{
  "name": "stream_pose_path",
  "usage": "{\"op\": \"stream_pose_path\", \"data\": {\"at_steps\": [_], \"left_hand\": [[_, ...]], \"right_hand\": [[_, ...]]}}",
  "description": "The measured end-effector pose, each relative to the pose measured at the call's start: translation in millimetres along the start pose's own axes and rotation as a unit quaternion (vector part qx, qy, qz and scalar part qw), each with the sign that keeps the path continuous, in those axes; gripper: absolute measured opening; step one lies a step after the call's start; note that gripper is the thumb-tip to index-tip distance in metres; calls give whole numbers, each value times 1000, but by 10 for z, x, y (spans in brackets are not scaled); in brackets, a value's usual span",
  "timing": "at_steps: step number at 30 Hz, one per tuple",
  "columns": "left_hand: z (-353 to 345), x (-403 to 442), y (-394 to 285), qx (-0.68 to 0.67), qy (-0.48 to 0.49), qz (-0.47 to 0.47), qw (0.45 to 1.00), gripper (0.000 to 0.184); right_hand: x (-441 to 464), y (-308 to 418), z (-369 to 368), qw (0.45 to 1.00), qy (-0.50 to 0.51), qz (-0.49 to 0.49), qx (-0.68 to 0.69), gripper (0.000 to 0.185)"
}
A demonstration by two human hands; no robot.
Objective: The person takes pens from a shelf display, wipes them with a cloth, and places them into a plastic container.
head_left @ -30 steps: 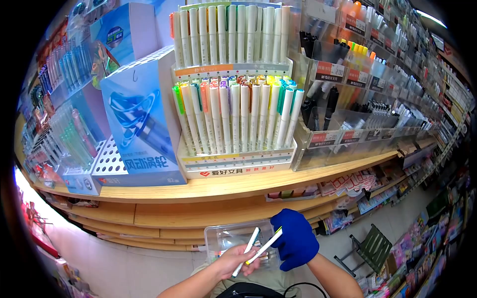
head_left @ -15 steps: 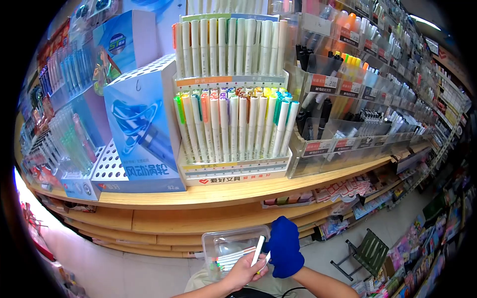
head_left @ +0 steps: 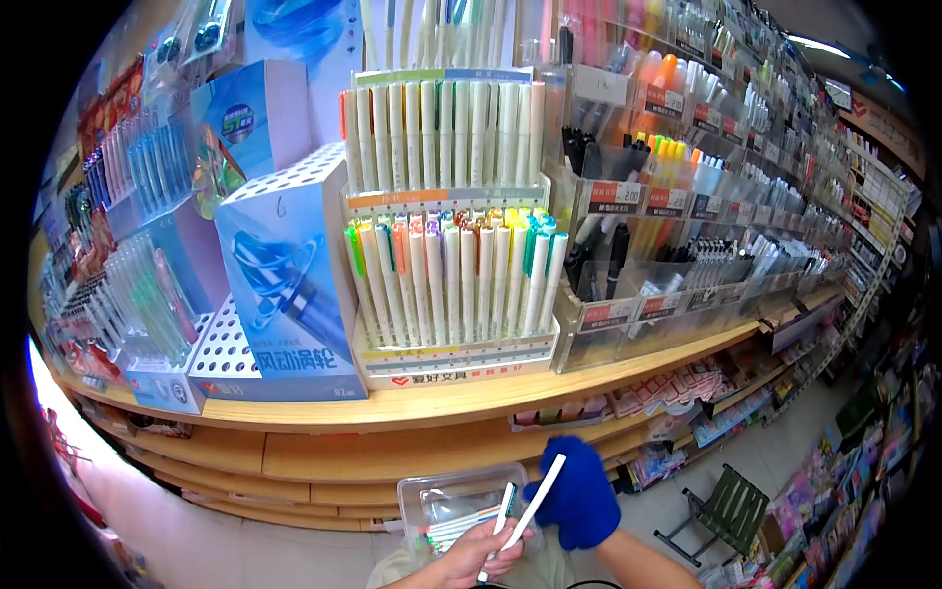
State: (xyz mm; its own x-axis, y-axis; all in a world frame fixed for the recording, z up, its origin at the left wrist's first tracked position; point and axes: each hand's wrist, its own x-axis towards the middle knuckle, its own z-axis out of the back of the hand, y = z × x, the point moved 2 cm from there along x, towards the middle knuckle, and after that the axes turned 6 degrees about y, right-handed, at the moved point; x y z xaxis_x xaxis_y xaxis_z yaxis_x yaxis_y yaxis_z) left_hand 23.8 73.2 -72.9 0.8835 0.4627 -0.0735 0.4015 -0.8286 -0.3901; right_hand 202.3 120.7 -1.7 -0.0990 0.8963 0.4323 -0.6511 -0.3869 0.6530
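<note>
My left hand [head_left: 475, 556] is closed around white marker pens. One marker [head_left: 535, 506] slants up to the right, its upper end in front of my right hand. Another, shorter-looking marker with a dark green end [head_left: 504, 507] stands beside it. My right hand [head_left: 581, 496] wears a blue knitted glove, its fingers curled close to the slanting marker. Whether it grips anything is hidden. Below and behind my left hand is a clear plastic box [head_left: 410, 501], in which several white markers with coloured ends [head_left: 453, 530] lie.
A wooden shelf [head_left: 471, 404] carries a rack of white markers [head_left: 446, 285], a blue display box [head_left: 285, 294] and clear pen holders [head_left: 657, 309]. Lower shelves [head_left: 343, 459] curve below. A green folding stool [head_left: 724, 506] stands on the floor at right.
The slanting marker, mostly hidden behind the glove before, now shows at length across it. My right hand has shifted slightly right and down. The shelf display sits lower in view.
</note>
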Motion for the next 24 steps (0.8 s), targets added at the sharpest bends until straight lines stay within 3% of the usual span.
{"op": "stream_pose_path", "data": {"at_steps": [2, 6, 8, 9, 10, 11, 13, 14, 15, 17, 19, 20, 21, 22, 23, 24], "left_hand": [[-143, 5, 9, 33, -49, -1, 998, 19], [-219, -93, -89, 116, -3, -25, 993, 21], [93, -153, -100, 306, -144, -66, 939, 19], [204, -193, -141, 394, -214, -87, 890, 19], [260, -253, -202, 540, -316, -80, 775, 17], [438, -298, -228, 664, -323, -103, 666, 17], [838, -362, -205, 852, -313, -136, 397, 17], [683, -380, -278, 823, -307, -41, 477, 21], [594, -388, -292, 832, -299, -21, 467, 21], [477, -379, -300, 850, -281, 22, 445, 21], [368, -263, -394, 913, -236, -140, 301, 30], [285, -208, -444, 927, -209, -219, 222, 35], [104, -173, -543, 908, -219, -221, 280, 34], [-187, -144, -685, 885, -228, -223, 338, 34], [-431, -111, -861, 859, -237, -224, 395, 34], [-627, -73, -1070, 855, -220, -308, 353, 29]], "right_hand": [[-62, -2, -49, 999, 17, 20, 27, 31], [-16, 203, 95, 987, 82, 137, -5, 36], [39, 234, 284, 971, 95, 204, -73, 36], [71, 244, 360, 960, 102, 237, -108, 36], [70, 229, 361, 968, 85, 209, -112, 36], [70, 213, 361, 974, 70, 181, -116, 36], [-126, -31, 146, 998, -6, 4, -62, 37], [-170, -223, 76, 999, 41, 6, 20, 34], [-155, -257, 58, 991, 86, 1, 101, 32], [-230, -148, 134, 992, 75, 67, 76, 25], [-239, -124, 228, 979, 83, 188, 14, 28], [-256, -158, 221, 981, 93, 160, 59, 30], [-272, -193, 214, 981, 100, 131, 105, 33], [-366, -271, 141, 967, 106, -3, 233, 32], [-367, -187, 150, 951, 95, -76, 283, 32], [-372, -103, 158, 928, 75, -148, 334, 33]]}}
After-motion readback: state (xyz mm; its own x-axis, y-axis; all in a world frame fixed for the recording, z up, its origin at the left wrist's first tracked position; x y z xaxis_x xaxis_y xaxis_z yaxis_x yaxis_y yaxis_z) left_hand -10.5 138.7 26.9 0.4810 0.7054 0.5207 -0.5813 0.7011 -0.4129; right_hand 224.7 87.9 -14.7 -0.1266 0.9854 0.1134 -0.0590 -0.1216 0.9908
